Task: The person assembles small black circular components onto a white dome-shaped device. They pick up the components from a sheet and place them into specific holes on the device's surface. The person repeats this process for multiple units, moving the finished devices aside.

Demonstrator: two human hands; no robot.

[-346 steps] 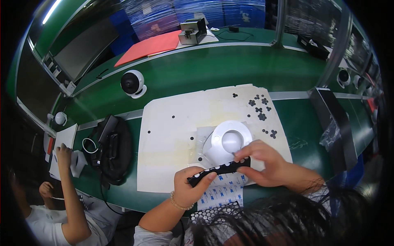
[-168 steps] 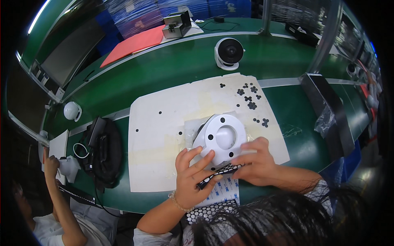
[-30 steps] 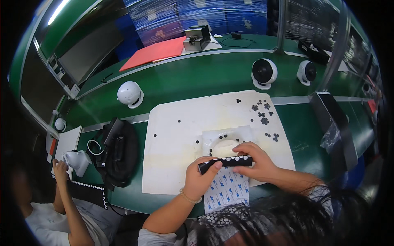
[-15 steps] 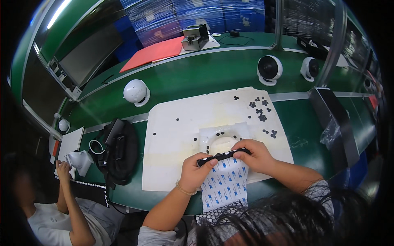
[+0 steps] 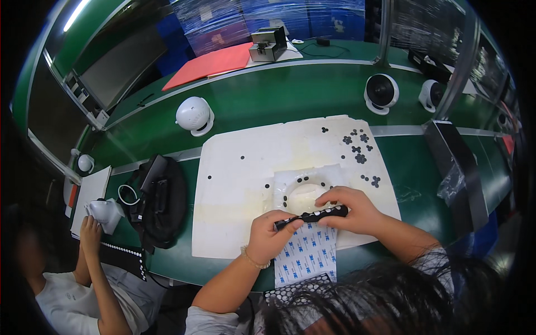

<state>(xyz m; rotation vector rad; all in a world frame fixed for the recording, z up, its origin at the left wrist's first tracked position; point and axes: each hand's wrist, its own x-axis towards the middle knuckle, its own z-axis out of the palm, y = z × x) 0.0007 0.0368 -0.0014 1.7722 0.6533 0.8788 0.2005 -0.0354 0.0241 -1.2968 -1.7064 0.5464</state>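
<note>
hands (image 5: 267,239) hold a narrow black strip, white-dotted (image 5: 312,216).

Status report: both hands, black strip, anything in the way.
Left hand gripping dotted black strip near left end. Right hand at right end, grip unclear. Strip hides part of white pad; no obstruction seen.

the left hand (image 5: 269,237) wears a pale beaded bracelet (image 5: 254,262) and the short sleeves (image 5: 212,320) are light grey.
</note>
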